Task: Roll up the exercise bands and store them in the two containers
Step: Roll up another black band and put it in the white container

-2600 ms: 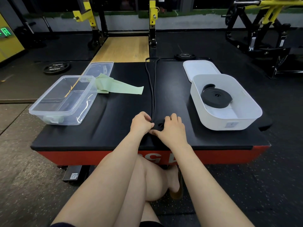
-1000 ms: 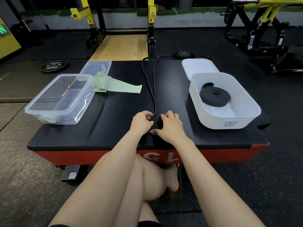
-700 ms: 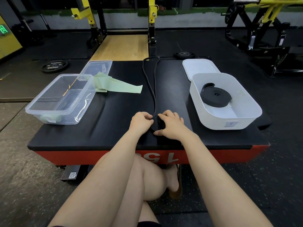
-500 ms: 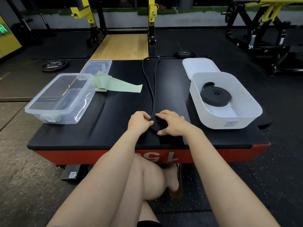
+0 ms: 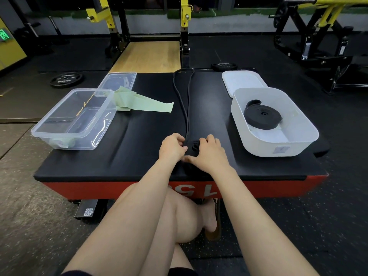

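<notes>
Left hand (image 5: 172,145): fingers curled, pinching black band (image 5: 187,108) roll.
Right hand (image 5: 209,154): fingers curled round same roll.
Table (image 5: 139,156): under both.

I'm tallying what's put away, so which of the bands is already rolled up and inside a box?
The black coil in the white tub. The other black band is only partly rolled between the hands; the green one lies loose.

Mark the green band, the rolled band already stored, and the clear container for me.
green band (image 5: 147,104), head view, middle of the flat strip.
rolled black band (image 5: 262,114), head view, top of the coil inside the white tub.
clear container (image 5: 59,134), head view, its near rim.
</notes>
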